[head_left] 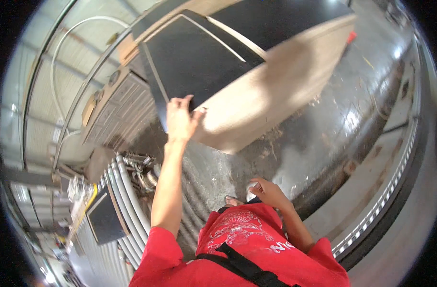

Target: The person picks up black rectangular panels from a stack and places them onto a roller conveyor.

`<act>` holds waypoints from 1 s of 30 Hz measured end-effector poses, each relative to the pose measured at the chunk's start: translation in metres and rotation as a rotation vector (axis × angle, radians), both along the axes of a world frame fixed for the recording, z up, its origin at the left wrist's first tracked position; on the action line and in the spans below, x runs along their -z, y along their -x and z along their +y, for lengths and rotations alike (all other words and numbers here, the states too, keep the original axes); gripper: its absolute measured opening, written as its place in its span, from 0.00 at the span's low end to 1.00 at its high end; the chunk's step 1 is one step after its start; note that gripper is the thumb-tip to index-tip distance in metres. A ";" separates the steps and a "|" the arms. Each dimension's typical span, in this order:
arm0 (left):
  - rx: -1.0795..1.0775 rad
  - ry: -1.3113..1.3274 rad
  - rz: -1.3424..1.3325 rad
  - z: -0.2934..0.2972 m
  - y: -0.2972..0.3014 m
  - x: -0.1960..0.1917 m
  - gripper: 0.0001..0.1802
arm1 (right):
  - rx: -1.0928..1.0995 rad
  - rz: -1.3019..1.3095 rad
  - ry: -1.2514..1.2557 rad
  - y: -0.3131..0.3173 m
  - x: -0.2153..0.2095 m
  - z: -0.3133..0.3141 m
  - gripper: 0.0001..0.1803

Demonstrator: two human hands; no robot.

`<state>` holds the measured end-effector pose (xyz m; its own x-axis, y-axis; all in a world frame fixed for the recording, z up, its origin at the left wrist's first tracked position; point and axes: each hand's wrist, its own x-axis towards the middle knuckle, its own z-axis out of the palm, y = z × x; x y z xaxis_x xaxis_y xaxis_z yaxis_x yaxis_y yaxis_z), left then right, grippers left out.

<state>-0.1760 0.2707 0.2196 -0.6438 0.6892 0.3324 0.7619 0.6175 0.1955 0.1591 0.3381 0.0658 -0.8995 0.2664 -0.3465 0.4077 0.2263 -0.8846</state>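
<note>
A tall stack of boards stands in front of me, its pale cut side turned toward me and its top black. On top lies a dark panel edged with thin light strips. My left hand reaches out to the near left corner of this panel, fingers over the top and thumb at the edge, closed on it. My right hand hangs low by my waist, fingers curled together. Something whitish shows at its fingertips, too small to name.
A light strip lies farther along the top. Left are a stack of grey panelled pieces, grey rollers and a small dark board on them. A long rail with a black-and-white edge runs along the right.
</note>
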 end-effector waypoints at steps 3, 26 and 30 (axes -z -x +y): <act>0.001 -0.015 -0.008 -0.010 -0.024 -0.007 0.31 | -0.004 0.053 0.249 0.009 -0.007 0.009 0.24; -0.158 -1.260 -1.174 -0.184 -0.068 0.036 0.06 | 1.020 0.291 0.481 -0.080 -0.136 -0.024 0.25; -0.253 -1.268 -1.489 -0.168 -0.055 0.042 0.14 | 1.078 0.205 0.450 -0.103 -0.145 -0.016 0.26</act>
<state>-0.1209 0.1026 0.1772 -0.8584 0.3943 -0.3283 -0.4625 -0.3177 0.8278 0.2623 0.3222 0.2109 -0.3353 0.8119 -0.4779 0.0386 -0.4950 -0.8681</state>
